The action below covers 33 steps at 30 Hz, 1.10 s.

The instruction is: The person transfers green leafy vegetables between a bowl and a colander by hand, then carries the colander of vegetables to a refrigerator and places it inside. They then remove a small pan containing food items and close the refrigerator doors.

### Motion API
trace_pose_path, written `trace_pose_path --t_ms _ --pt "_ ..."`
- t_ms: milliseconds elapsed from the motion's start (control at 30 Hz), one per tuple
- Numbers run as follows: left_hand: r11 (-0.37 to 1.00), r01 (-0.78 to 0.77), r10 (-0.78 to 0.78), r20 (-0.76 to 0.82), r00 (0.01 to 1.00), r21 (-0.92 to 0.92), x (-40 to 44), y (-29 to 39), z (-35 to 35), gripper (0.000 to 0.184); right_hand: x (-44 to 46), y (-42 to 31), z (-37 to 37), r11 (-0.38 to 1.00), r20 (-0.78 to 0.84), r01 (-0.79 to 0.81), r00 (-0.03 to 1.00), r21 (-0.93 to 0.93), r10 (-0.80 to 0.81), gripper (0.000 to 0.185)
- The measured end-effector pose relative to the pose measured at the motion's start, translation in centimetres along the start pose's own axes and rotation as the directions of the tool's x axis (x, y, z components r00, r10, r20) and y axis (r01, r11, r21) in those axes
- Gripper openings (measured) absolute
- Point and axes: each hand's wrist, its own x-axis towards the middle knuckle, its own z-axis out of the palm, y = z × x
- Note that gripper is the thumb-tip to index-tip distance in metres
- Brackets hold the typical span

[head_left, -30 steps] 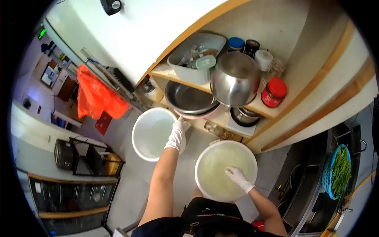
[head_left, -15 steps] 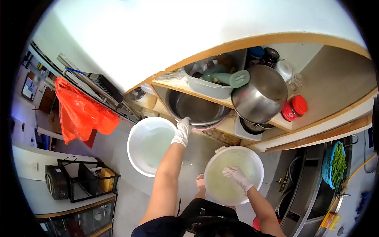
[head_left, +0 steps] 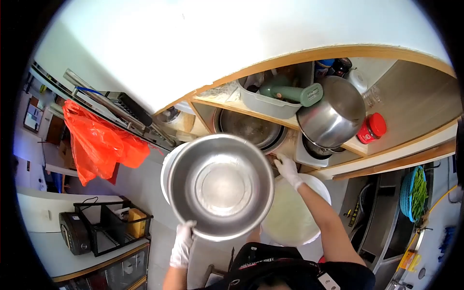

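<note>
A wide stainless steel basin is held in the air in front of me, its open side facing up. My left hand, in a white glove, grips its lower left rim. My right hand, also gloved, reaches to the front of the low shelf, fingers apart and apart from the held basin. Near it on that shelf sits another metal basin. Below my right arm stands a white tub of cloudy water. A second white tub is mostly hidden behind the held basin.
The upper shelf holds a grey bin, a large steel pot and a red-lidded jar. An orange plastic bag hangs at the left. A blue basket of green vegetables stands at the right.
The steel basin has come out of the low shelf toward me in my left hand. My right hand has left the tub of cloudy water and moved up to the shelf.
</note>
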Motion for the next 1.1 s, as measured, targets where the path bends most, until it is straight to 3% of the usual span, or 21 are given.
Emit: trace_pose_path --t_ms 100,200,233,333,367,467,500,600,633,700,867,1100 --pt "0.999 0.033 -0.034 -0.131 0.991 -0.005 -2.7 -3.6 -4.2 0.009 4.5 -3.5 2.4 0.905 0.173 0.316 0.945 -0.284 -0.276 0.058" --pt "0.995 0.066 -0.083 -0.257 0.963 -0.077 -3.8 -7.1 -7.0 0.007 7.9 -5.0 6.0 0.867 0.369 0.339 0.908 -0.366 -0.199 0.051" --pt "0.988 0.065 -0.104 -0.3 0.948 -0.138 -3.8 -8.5 -7.5 0.006 9.3 -3.7 8.2 0.812 0.381 0.412 0.888 -0.414 -0.257 0.042" --pt "0.975 0.081 -0.149 -0.341 0.928 -0.205 -4.6 -10.2 -8.2 0.002 11.7 -4.9 9.1 0.832 0.537 0.293 0.844 -0.47 0.006 0.034" --pt "0.965 0.09 -0.169 -0.323 0.931 -0.248 -4.4 -11.3 -9.0 0.004 12.5 -4.3 10.0 0.818 0.55 0.328 0.835 -0.473 -0.017 0.032" --pt "0.932 0.125 -0.238 -0.314 0.919 -0.34 -4.1 -12.2 -9.2 0.007 12.4 -5.6 8.1 0.949 0.614 0.161 0.788 -0.27 0.041 0.038" --pt "0.926 0.126 -0.253 -0.336 0.907 -0.357 -3.9 -12.2 -8.8 0.008 12.7 -4.2 9.3 0.961 0.625 0.173 0.781 -0.214 -0.001 0.045" --pt "0.911 0.1 -0.276 -0.41 0.869 -0.401 -3.6 -11.4 -7.2 0.01 10.5 -4.4 8.4 0.874 0.59 0.402 0.787 -0.272 -0.178 0.048" --pt "0.913 0.108 -0.263 -0.368 0.892 -0.393 -3.2 -11.7 -7.3 0.01 10.1 -5.6 7.4 0.861 0.615 0.384 0.781 -0.333 -0.11 0.048" --pt "0.921 0.118 -0.235 -0.287 0.929 -0.371 -2.5 -12.0 -8.0 0.01 9.8 -5.0 8.7 0.813 0.588 0.448 0.792 -0.371 -0.168 0.046" --pt "0.912 0.085 -0.212 -0.283 0.936 -0.401 -2.2 -10.8 -7.0 0.007 8.9 -4.5 9.1 0.779 0.423 0.471 0.857 -0.413 -0.294 0.041" --pt "0.935 0.078 -0.185 -0.289 0.939 -0.346 -2.1 -10.7 -7.1 0.007 7.9 -5.9 8.2 0.655 0.389 0.52 0.852 -0.548 -0.351 0.043"
